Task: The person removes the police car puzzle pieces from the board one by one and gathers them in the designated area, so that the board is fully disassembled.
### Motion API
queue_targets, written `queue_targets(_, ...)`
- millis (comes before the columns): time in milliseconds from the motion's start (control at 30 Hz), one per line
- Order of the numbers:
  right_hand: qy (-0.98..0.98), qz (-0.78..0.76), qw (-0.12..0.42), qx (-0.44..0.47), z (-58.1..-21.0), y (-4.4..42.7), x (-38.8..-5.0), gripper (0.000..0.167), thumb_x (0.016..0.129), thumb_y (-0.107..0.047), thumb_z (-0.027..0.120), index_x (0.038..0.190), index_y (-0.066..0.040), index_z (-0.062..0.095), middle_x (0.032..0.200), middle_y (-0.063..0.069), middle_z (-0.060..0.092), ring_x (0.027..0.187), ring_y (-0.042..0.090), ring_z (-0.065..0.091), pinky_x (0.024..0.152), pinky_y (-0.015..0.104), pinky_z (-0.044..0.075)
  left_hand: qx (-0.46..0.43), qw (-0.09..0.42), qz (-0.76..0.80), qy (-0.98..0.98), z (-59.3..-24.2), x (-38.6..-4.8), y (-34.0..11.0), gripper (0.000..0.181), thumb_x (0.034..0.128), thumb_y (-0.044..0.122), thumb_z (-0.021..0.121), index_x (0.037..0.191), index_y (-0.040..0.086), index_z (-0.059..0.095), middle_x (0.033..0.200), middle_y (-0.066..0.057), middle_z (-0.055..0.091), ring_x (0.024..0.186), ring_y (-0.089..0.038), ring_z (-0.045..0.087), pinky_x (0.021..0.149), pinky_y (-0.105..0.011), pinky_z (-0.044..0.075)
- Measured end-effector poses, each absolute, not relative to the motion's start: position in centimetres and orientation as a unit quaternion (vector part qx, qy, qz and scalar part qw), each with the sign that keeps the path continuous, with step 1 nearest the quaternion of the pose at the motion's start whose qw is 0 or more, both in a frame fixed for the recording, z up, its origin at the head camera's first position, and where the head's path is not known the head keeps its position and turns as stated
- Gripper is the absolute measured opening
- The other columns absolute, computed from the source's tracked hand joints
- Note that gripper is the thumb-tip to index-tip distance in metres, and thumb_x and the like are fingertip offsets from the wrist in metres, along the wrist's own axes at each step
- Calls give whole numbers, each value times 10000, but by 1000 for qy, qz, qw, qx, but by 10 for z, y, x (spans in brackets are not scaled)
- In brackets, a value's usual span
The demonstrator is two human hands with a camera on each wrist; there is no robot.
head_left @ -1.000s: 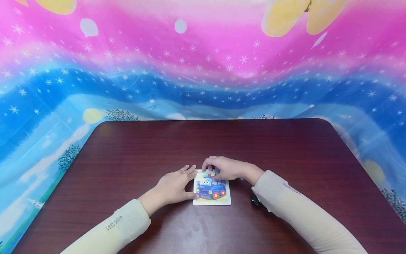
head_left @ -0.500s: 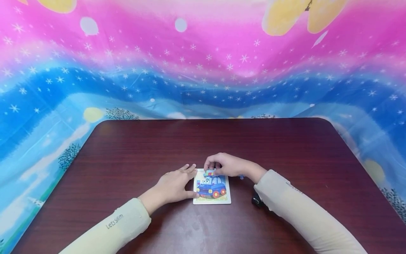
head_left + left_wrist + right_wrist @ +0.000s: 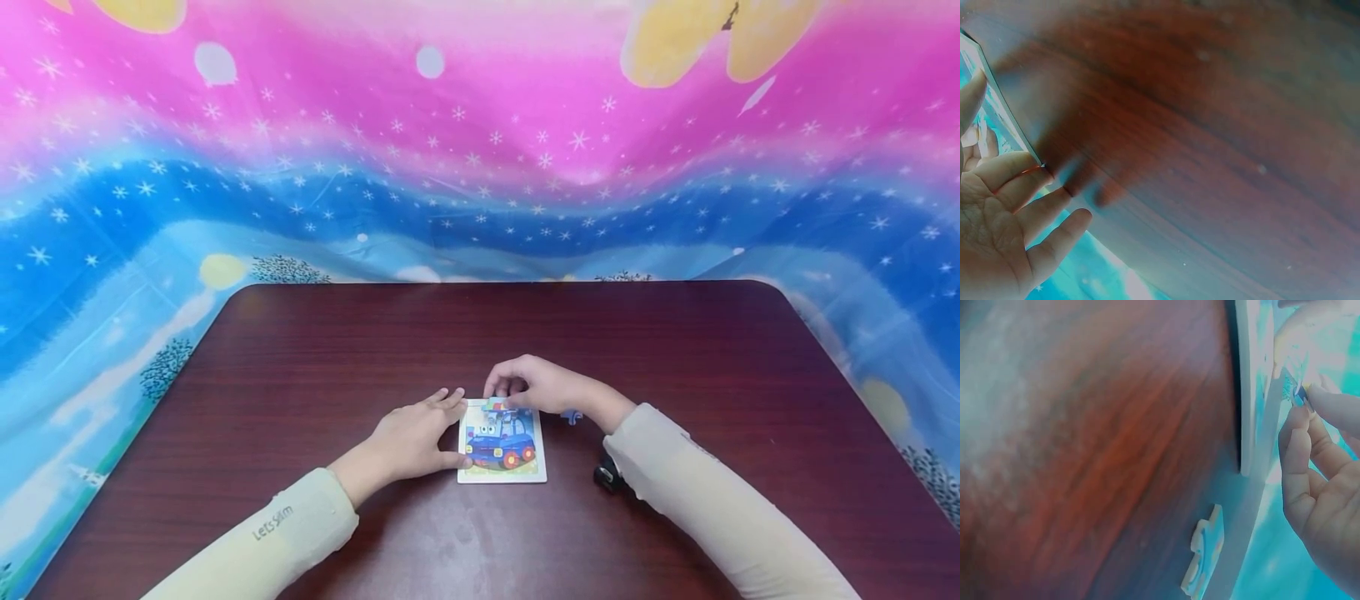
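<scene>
A picture jigsaw puzzle (image 3: 502,467) with a blue cartoon car and a pale frame lies flat on the table. My left hand (image 3: 408,440) rests along its left side, fingers mostly straight, thumb over the lower left edge and fingertips at the upper left corner. Over the puzzle's upper part, my right hand (image 3: 551,385) pinches a small puzzle piece (image 3: 495,405) with multicoloured blocks on it between thumb and fingers. In the right wrist view that puzzle piece (image 3: 1299,397) shows edge-on between the fingertips, raised from the board. The right fingers hide the puzzle's top right corner.
Another puzzle piece (image 3: 572,417), blue, lies loose on the table right of the board, below the right wrist. A small black object (image 3: 606,477) sits by the right sleeve. The dark red table (image 3: 337,333) ends at a patterned cloth backdrop (image 3: 480,167).
My right hand has moved slightly up and to the right, pinching the multicoloured piece and lifting it. More of the loose blue piece shows. The left hand stays still.
</scene>
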State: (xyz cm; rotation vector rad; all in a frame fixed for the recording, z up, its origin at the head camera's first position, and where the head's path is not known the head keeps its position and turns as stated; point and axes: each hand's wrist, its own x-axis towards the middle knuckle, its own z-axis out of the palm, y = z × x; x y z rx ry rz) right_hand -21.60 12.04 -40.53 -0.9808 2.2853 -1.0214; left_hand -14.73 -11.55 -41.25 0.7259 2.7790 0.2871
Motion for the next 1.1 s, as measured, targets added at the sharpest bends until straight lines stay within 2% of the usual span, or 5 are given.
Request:
queue_targets(333,823,-379,217,-364,-404,129,-217,208,927,32,622,1090,-72,698,912,33,657,826,118,585,779,277,520,252,124,100,954,-414,-147,-116,826,803,550,759,1449,94,521,1565,-43,431,1467,-256,388,996,-503,507)
queue_targets(933,831,-385,209,-342,-401,152,-213,201,944,17,609,1102,-69,698,923,21,653,852,163,586,774,306,533,253,116,100,955,-416,-147,-116,824,799,548,761,1447,97,524,1563,-37,434,1461,-251,400,996,-513,505)
queue_targets(1100,833,-386,205,-338,-399,160,-212,217,943,22,607,1112,-77,700,929,24,656,846,179,579,721,277,523,255,115,101,955,-416,-147,-116,827,801,550,760,1452,100,518,1565,-36,431,1463,-249,395,1009,-521,495)
